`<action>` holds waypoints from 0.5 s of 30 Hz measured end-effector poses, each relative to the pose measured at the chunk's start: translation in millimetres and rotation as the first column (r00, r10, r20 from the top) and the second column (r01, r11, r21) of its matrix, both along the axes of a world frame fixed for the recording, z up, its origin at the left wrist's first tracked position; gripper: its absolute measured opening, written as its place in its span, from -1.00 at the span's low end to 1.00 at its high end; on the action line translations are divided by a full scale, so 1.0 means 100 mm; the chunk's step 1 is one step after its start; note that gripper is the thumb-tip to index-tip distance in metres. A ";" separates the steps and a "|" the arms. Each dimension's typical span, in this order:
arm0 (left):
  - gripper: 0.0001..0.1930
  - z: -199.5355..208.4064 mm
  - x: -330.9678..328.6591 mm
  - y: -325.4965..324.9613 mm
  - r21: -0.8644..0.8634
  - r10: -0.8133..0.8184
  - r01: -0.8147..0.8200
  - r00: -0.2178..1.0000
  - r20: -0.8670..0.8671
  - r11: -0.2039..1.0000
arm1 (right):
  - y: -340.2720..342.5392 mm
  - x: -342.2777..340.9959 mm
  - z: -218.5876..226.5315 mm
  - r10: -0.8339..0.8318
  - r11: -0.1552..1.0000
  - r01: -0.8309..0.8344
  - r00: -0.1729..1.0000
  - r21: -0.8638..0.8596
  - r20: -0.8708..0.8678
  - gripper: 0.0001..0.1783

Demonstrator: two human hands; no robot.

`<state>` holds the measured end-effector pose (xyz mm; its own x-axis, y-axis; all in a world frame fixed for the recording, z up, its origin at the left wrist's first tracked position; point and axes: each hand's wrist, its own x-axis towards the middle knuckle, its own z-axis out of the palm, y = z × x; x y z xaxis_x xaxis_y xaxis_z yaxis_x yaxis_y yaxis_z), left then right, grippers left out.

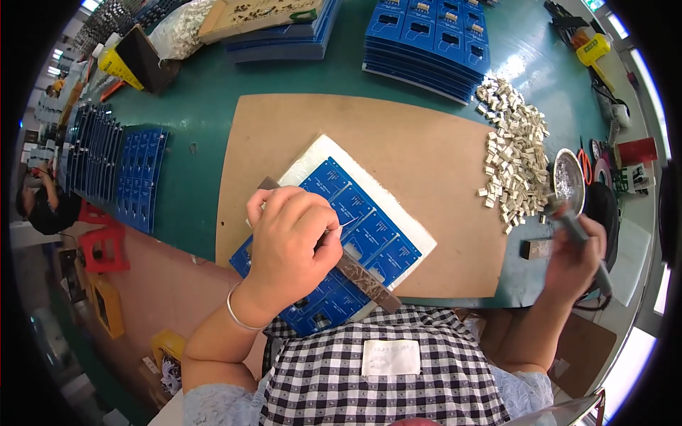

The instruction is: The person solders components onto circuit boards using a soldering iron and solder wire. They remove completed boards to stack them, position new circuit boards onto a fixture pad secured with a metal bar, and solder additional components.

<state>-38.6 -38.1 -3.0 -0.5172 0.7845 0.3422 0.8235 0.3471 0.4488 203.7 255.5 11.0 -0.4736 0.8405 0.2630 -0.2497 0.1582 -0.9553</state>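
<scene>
1. Likely step: soldering. The right hand (575,259) grips a soldering iron (584,238) near a metal dish (581,174); the left hand (291,234) pinches apparent wire (350,221) over the blue circuit-board panel (383,245).
2. Touching down would call for a steady panel.
3. The panel, under a flat bar (366,280), rests on a white pad (305,167), brown mat (426,135), green bench (192,85); a person (50,202) is far left.

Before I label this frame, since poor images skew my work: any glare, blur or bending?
Head view: fisheye bending curves the brown board's far edge; head view: glare whitens the green table near the small white parts; head view: the right hand and its grey-handled tool look blurred, the left hand sharper.
</scene>
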 end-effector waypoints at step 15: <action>-0.83 -0.01 0.01 0.09 -0.084 0.005 -0.006 1.000 -0.008 0.996 | -0.76 -0.76 -0.06 0.581 0.779 -0.627 0.726 0.005 0.368 -0.68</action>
<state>-37.1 -29.4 -3.6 -0.5193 0.8077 0.2792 0.8247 0.3880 0.4114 127.6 179.6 4.8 -0.9450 0.3183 0.0748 -0.0095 0.2018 -0.9794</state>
